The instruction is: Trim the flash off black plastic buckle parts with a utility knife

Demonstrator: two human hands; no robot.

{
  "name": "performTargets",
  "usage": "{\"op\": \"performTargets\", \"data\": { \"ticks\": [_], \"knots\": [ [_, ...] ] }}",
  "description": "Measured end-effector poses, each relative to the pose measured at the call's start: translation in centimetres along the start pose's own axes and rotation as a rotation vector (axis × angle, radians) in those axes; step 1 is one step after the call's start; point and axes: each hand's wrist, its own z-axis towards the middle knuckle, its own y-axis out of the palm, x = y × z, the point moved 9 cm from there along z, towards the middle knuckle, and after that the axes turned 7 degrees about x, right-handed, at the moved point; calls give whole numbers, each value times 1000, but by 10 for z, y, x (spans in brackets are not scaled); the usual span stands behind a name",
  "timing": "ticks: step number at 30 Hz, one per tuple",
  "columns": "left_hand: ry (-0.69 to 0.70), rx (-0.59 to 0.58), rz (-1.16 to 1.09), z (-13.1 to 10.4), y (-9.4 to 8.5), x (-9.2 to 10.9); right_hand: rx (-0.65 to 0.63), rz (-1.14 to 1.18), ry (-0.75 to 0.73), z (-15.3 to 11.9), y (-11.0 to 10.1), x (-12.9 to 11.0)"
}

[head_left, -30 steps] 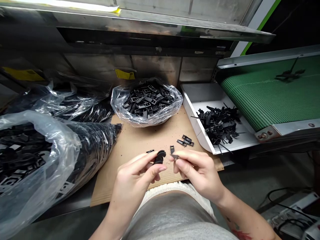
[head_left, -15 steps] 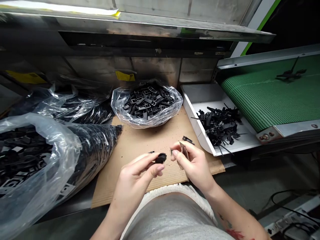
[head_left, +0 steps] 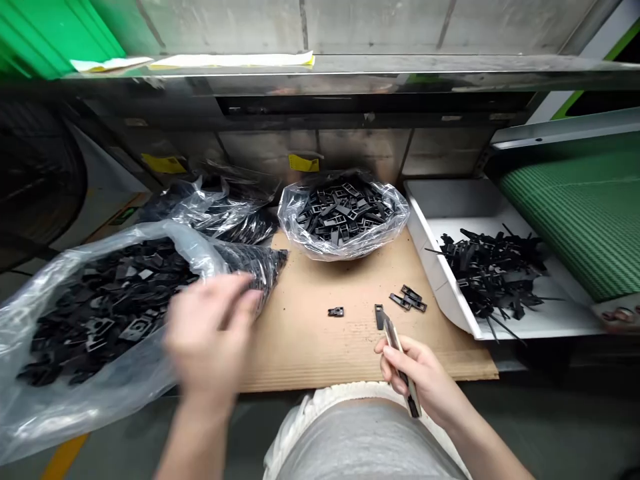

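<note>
My right hand (head_left: 413, 370) is closed round a utility knife (head_left: 401, 365), its blade end pointing up and away from me. Just beyond the blade, a small black plastic part (head_left: 379, 317) lies on the cardboard sheet (head_left: 300, 360). My left hand (head_left: 213, 333), smeared by motion, is over the right side of a large open plastic bag (head_left: 185, 233) of black parts (head_left: 115, 300). Whether it holds anything cannot be made out. Between the hands lies another small black part (head_left: 336, 311). A little cluster of black parts (head_left: 409, 298) sits farther right.
At the back stands a clear plastic bag (head_left: 345, 252) full of black clips. A white tray (head_left: 440, 287) of black pieces with thin stems (head_left: 500, 267) is on the right, beside a green conveyor belt (head_left: 590, 193). A metal shelf (head_left: 350, 80) crosses above.
My left hand has moved left, from above the cardboard to the big bag; the black part it held no longer shows. The knife stays in my right hand. The view has turned left.
</note>
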Motion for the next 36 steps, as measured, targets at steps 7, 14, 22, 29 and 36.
{"op": "performTargets", "data": {
  "ticks": [7,14,22,29,36],
  "knots": [
    [-41,-288,76,-25,185,6,88,-357,-221,-10,-11,-25],
    [-87,-310,-161,-26,122,55,288,-661,-575,-33,-16,-66],
    [-80,-194,-537,-35,69,100,300,-926,-941,-61,25,-105],
    [15,-171,-517,-34,64,102,322,-979,-976,-65,27,-107],
    [62,-199,-504,-35,63,103,368,-1033,-966,-57,20,-107]
  ]
}}
